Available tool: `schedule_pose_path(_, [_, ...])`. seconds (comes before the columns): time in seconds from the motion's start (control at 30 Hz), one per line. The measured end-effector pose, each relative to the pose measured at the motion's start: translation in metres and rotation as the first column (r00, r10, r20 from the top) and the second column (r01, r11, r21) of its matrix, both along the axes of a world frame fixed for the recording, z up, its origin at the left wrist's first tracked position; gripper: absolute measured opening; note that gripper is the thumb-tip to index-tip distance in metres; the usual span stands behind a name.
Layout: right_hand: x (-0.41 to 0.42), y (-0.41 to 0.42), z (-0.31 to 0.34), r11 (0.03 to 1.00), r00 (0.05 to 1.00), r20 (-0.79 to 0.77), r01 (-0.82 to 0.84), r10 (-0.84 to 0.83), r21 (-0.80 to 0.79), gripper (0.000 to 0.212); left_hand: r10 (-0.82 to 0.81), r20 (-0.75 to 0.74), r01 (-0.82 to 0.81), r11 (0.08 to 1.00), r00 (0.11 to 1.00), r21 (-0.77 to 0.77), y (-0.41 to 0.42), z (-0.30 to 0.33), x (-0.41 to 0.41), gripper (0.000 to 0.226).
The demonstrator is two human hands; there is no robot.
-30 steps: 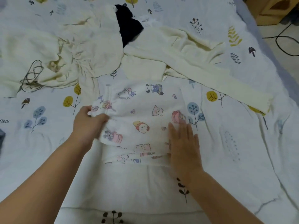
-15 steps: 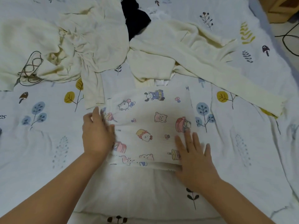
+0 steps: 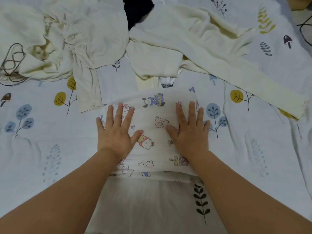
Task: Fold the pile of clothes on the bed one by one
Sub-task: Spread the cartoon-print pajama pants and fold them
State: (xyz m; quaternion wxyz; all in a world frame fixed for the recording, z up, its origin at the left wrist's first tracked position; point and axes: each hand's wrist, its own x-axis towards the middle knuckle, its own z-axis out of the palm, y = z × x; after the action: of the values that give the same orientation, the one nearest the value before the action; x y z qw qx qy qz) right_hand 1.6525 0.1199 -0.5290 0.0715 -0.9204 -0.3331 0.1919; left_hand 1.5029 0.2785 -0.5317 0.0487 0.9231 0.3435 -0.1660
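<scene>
A white garment printed with cartoon animals lies folded into a rectangle on the bed, in front of me. My left hand lies flat on its left half, fingers spread and straight. My right hand lies flat on its right half in the same way. A sheer white tulle part of the garment spreads out below the fold, between my forearms. Behind it lie a crumpled cream garment on the left, a cream long-sleeved garment on the right, and a dark garment between them.
The bed sheet is white with leaf, tree and mushroom prints. A thin dark cord lies looped on the cream garment at far left. A black cable shows on the floor at the upper right edge.
My left hand let go of the garment's left edge and moved onto its top, flat. My right hand slid up from the lower right corner onto the right half.
</scene>
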Motion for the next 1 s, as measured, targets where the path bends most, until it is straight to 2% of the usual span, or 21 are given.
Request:
schedule_pose_path(0.13, [0.004, 0.001, 0.006, 1.0, 1.0, -0.015, -0.018, 0.018, -0.015, 0.07, -0.024, -0.014, 0.023, 0.999, 1.0, -0.049, 0.004, 0.005, 0.003, 0.072])
schedule_pose_path(0.17, [0.005, 0.001, 0.01, 1.0, 0.999, -0.028, -0.023, 0.023, -0.001, 0.071, -0.016, 0.03, 0.018, 0.997, 0.999, -0.07, 0.004, 0.012, 0.003, 0.074])
schedule_pose_path(0.2, [0.005, 0.0, 0.015, 0.999, 0.999, -0.051, -0.008, 0.01, 0.043, 0.072, 0.028, 0.142, -0.017, 0.997, 0.99, -0.078, 0.003, 0.02, 0.001, 0.072])
schedule_pose_path(0.27, [0.004, -0.003, 0.027, 0.972, 0.988, -0.113, 0.128, -0.107, 0.196, 0.073, 0.235, 0.397, -0.223, 0.972, 0.888, -0.076, 0.002, 0.033, -0.005, 0.061])
schedule_pose_path(0.3, [0.004, -0.006, 0.031, 0.939, 0.971, -0.144, 0.225, -0.193, 0.26, 0.073, 0.393, 0.435, -0.371, 0.918, 0.81, -0.139, 0.005, 0.035, -0.008, 0.058])
schedule_pose_path(0.37, [0.003, -0.012, 0.036, 0.864, 0.908, -0.24, 0.405, -0.342, 0.301, 0.071, 0.689, 0.3, -0.584, 0.721, 0.659, -0.373, 0.011, 0.037, -0.012, 0.059])
schedule_pose_path(0.43, [0.002, -0.014, 0.039, 0.812, 0.838, -0.356, 0.517, -0.414, 0.271, 0.063, 0.787, 0.163, -0.615, 0.576, 0.594, -0.539, 0.016, 0.038, -0.013, 0.052])
schedule_pose_path(0.53, [0.002, -0.016, 0.045, 0.79, 0.772, -0.44, 0.581, -0.459, 0.195, 0.044, 0.826, 0.162, -0.551, 0.493, 0.54, -0.673, 0.021, 0.041, -0.015, 0.041])
schedule_pose_path(0.63, [0.002, -0.017, 0.053, 0.773, 0.755, -0.455, 0.602, -0.471, 0.2, 0.039, 0.839, 0.119, -0.48, 0.413, 0.531, -0.774, 0.022, 0.047, -0.02, 0.04])
schedule_pose_path(0.7, [-0.002, -0.018, 0.064, 0.773, 0.779, -0.434, 0.585, -0.452, 0.245, 0.036, 0.829, 0.145, -0.427, 0.418, 0.54, -0.802, 0.021, 0.052, -0.024, 0.036])
schedule_pose_path(0.87, [-0.028, -0.015, 0.107, 0.752, 0.816, -0.441, 0.545, -0.375, 0.37, 0.025, 0.762, 0.289, -0.34, 0.549, 0.58, -0.764, 0.01, 0.091, -0.038, 0.03])
schedule_pose_path(1.0, [-0.046, -0.008, 0.159, 0.759, 0.846, -0.426, 0.499, -0.321, 0.419, 0.024, 0.754, 0.336, -0.291, 0.563, 0.565, -0.774, 0.012, 0.142, -0.056, 0.032])
